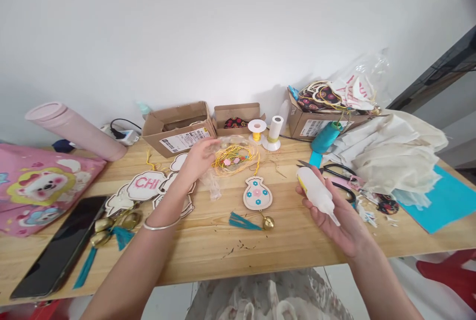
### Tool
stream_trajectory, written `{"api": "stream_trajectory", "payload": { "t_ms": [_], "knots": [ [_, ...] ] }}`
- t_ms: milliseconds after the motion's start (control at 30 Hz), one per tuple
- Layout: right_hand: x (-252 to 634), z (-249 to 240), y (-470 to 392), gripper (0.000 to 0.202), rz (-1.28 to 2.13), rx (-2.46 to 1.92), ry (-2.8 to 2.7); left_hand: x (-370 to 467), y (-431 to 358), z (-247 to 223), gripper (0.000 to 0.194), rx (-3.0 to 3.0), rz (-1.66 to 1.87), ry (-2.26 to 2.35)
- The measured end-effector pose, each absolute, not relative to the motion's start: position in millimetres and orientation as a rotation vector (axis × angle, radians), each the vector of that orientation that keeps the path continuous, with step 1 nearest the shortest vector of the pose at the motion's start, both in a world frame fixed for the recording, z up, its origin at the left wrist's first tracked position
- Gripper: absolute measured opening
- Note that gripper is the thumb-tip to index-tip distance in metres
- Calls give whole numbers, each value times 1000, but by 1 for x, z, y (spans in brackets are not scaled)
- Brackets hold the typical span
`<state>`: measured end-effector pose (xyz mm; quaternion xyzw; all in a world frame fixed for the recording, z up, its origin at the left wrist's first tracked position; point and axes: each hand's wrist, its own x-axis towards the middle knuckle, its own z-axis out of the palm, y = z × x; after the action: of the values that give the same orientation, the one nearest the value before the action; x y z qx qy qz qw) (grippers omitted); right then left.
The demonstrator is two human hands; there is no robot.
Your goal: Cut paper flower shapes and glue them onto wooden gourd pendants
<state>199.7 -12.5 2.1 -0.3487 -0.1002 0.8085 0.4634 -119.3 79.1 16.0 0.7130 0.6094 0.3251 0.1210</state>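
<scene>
My right hand [334,211] is closed around a white squeeze glue bottle [315,188], its nozzle tilted down towards me. My left hand [201,159] reaches to a clear plastic bag [211,186] and pinches its left edge; the fingertips are partly hidden. Yellow cords and small coloured pieces [236,156] lie in the bag. Between my hands a gourd-shaped wooden pendant [257,193] with blue and pink flowers lies flat on the table. A gold bell [268,223] hangs off its lower end, with a teal tassel [244,221] beside the bell.
Cardboard boxes [178,129] line the wall, with spools [274,134] between them. Black-handled scissors [334,174], teal thread [327,136], white fabric [394,146] and blue sheets [442,198] lie right. Left are wooden tags [144,185], bells [102,231], a phone [59,245] and a pink pouch [48,186].
</scene>
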Motion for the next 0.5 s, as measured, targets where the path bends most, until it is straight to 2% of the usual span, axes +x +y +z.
{"api": "stream_trajectory", "payload": {
  "t_ms": [167,233,333,400,500],
  "knots": [
    [195,13,-8,24,2184,-674,228,-131,43,-3,35,2012,1128,1852],
    [190,18,-4,18,2192,-693,260,-124,27,-14,34,2053,1018,1794],
    [186,25,9,20,2209,-860,178,-103,6,-27,37,2145,792,1625],
    [184,28,22,22,2193,-963,128,-87,-4,-31,44,2189,697,1506],
    [183,30,41,23,2155,-1092,117,-72,-6,-29,65,2247,600,1362]
  ]
}}
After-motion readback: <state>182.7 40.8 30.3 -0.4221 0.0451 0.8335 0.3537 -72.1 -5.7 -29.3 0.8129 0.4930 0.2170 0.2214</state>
